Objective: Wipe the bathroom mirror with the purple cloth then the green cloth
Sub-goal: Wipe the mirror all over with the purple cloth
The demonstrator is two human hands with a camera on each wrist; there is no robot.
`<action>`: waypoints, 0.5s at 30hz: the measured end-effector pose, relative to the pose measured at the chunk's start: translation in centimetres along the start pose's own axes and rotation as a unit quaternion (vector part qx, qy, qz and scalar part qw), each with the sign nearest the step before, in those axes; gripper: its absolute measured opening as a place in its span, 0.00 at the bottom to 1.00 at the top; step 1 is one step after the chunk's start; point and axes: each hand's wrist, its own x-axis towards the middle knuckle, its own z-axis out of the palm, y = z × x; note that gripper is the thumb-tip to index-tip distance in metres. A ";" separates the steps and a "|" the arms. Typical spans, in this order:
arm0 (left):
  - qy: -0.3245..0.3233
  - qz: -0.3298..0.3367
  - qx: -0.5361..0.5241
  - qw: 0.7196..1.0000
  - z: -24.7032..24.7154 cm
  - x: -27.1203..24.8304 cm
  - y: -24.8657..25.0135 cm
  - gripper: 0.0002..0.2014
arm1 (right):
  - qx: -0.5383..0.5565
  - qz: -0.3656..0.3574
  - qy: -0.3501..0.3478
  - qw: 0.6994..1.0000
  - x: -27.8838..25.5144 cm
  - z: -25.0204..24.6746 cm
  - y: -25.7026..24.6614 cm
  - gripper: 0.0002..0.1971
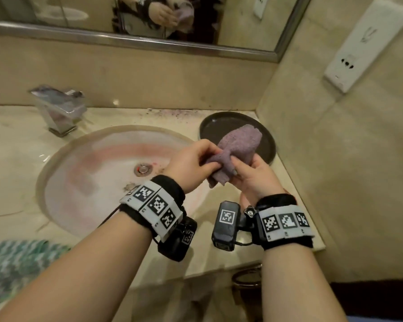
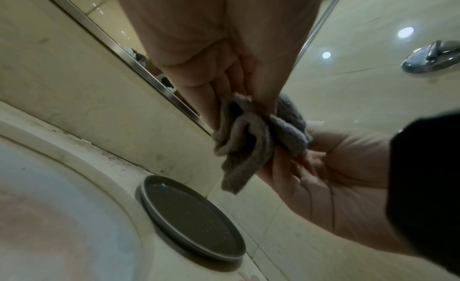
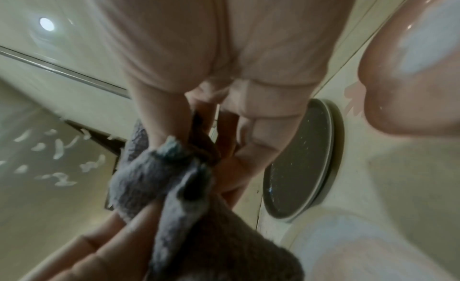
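Both hands hold the purple cloth (image 1: pixel 236 147) above the right side of the counter, in front of a dark round tray (image 1: pixel 221 125). My left hand (image 1: pixel 196 162) pinches one bunched end of the cloth (image 2: pixel 245 136). My right hand (image 1: pixel 249 174) grips the cloth (image 3: pixel 149 173) from below, fingers curled round it. The green cloth (image 1: pixel 14 263) lies on the counter at the lower left. The mirror (image 1: pixel 102 12) runs along the wall above and reflects the hands with the cloth.
A round sink (image 1: pixel 91 173) with a drain (image 1: pixel 142 169) sits left of the hands. A chrome faucet (image 1: pixel 58 108) stands behind it. A white socket panel (image 1: pixel 363 43) hangs on the right wall. A bin (image 1: pixel 247 282) stands below the counter edge.
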 end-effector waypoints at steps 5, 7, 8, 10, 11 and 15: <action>-0.048 -0.011 -0.030 0.998 3.5 2.3 0.4 0.11 | 0.021 0.017 0.007 1.000 0.7 -4.4 -0.9 0.09; -0.050 -0.014 -0.007 0.999 4.4 2.7 0.4 0.09 | 0.023 0.015 0.022 0.999 0.7 -5.8 -1.3 0.09; -0.047 -0.017 0.013 0.999 4.7 2.9 0.3 0.08 | 0.003 0.008 0.044 0.999 0.7 -6.6 -1.4 0.08; -0.046 -0.031 0.073 0.996 5.6 3.1 0.1 0.05 | -0.090 -0.021 0.091 0.992 0.9 -8.5 -2.1 0.07; -0.052 -0.042 0.112 0.991 6.1 3.3 -0.2 0.06 | -0.146 -0.031 0.111 0.983 1.0 -9.4 -2.5 0.06; -0.121 -0.105 0.213 0.964 8.2 3.9 -2.4 0.16 | -0.340 -0.030 0.148 0.928 0.6 -11.8 -3.4 0.05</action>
